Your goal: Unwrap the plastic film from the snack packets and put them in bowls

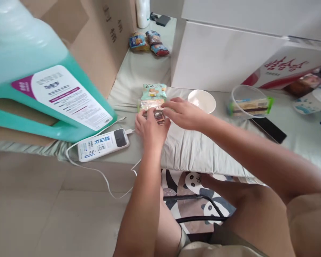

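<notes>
My left hand (153, 128) curls over a small brown snack packet (159, 117) on the cloth-covered surface, its fingers bent around the packet's edges. From the right, my right hand (184, 113) reaches in with its fingers stretched out, the tips at the upper right of the same packet. Just behind lies a clear-wrapped packet (149, 104), partly covered by my fingers. Beyond that is a pale green snack bag (154, 91) with a cartoon animal on it. A white bowl (202, 101) stands right behind my right hand. The fingertips' exact grip is partly hidden.
Left are a big green liquid jug (96, 103) and a white power bank (104, 144) with a cable. Right stand a clear plastic tub (250, 96), a packaged snack (269, 105) and a black phone (270, 129). White boxes (224, 57) and small snack bags (139, 42) sit behind.
</notes>
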Motion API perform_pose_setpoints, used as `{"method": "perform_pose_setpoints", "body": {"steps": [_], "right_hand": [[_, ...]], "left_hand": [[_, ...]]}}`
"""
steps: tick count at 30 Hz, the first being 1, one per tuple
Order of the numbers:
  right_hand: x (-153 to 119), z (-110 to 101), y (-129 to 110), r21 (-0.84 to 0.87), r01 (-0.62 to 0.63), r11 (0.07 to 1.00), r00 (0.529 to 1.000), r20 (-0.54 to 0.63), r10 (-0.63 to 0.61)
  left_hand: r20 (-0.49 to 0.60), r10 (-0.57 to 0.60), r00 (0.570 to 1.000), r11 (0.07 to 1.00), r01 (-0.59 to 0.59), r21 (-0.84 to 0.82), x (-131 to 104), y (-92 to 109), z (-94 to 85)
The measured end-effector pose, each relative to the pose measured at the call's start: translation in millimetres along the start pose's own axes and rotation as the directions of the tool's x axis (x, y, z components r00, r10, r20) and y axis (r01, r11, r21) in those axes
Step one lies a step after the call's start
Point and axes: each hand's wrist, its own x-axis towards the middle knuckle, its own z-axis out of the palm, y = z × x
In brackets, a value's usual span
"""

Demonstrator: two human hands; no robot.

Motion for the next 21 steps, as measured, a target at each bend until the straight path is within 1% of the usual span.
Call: {"method": "perform_pose_setpoints", "body": {"steps": [2,3,4,5,7,9,11,14,15,16,17,18,19,20,21], "right_hand": [[-61,-11,-1,0.133,0.015,0.991,0.992,-0.128,0.002],[-91,-12,2,0.193,0.019,0.981,0.983,-0.182,0.017],[-119,-11,7,0.249,-0.015,0.969,0.970,-0.231,0.074],[-142,-7,14,0.295,-0.077,0.952,0.945,-0.283,0.164],[-177,4,31,0.365,-0.164,0.916,0.897,-0.331,0.292],[-197,15,48,0.403,-0.194,0.894,0.865,-0.359,0.350],[-207,20,61,0.404,-0.189,0.895,0.848,-0.392,0.356],[-217,15,74,0.354,-0.160,0.921,0.839,-0.442,0.316],[-220,11,78,0.333,-0.148,0.931,0.838,-0.457,0.296],[-224,7,83,0.310,-0.138,0.941,0.836,-0.473,0.279],[-228,2,88,0.288,-0.140,0.947,0.828,-0.491,0.272],[-232,-3,94,0.265,-0.161,0.951,0.814,-0.509,0.279],[-237,-7,101,0.241,-0.202,0.949,0.797,-0.523,0.303],[-241,-11,108,0.219,-0.266,0.939,0.775,-0.530,0.343],[-246,-14,115,0.198,-0.348,0.916,0.747,-0.532,0.399]], "left_hand": [[0.072,-0.001,0.997,0.996,-0.005,0.088,0,2,3.5],[0.099,-0.005,0.995,0.992,-0.007,0.122,0,2,5.1],[0.112,-0.007,0.994,0.989,-0.010,0.148,0,3,6.8],[0.114,-0.001,0.994,0.987,-0.017,0.162,1,3,8.6],[0.071,0.020,0.997,0.986,-0.032,0.165,3,2,12.7],[0.016,0.058,0.998,0.988,-0.059,0.143,5,1,16.8],[-0.044,0.110,0.993,0.989,-0.105,0.101,6,-1,19.8],[-0.181,0.195,0.964,0.980,-0.199,-0.005,2,2,20.6],[-0.236,0.213,0.948,0.968,-0.237,-0.080,-1,6,20.2],[-0.284,0.210,0.936,0.944,-0.270,-0.191,-7,11,19.7],[-0.303,0.185,0.935,0.897,-0.287,-0.338,-14,18,19.5],[-0.278,0.145,0.950,0.818,-0.273,-0.506,-23,27,19.8],[-0.196,0.104,0.975,0.711,-0.210,-0.671,-35,37,20.9],[-0.049,0.083,0.995,0.596,-0.088,-0.798,-47,48,23.0],[0.136,0.083,0.987,0.494,0.078,-0.866,-61,59,26.3]]}}
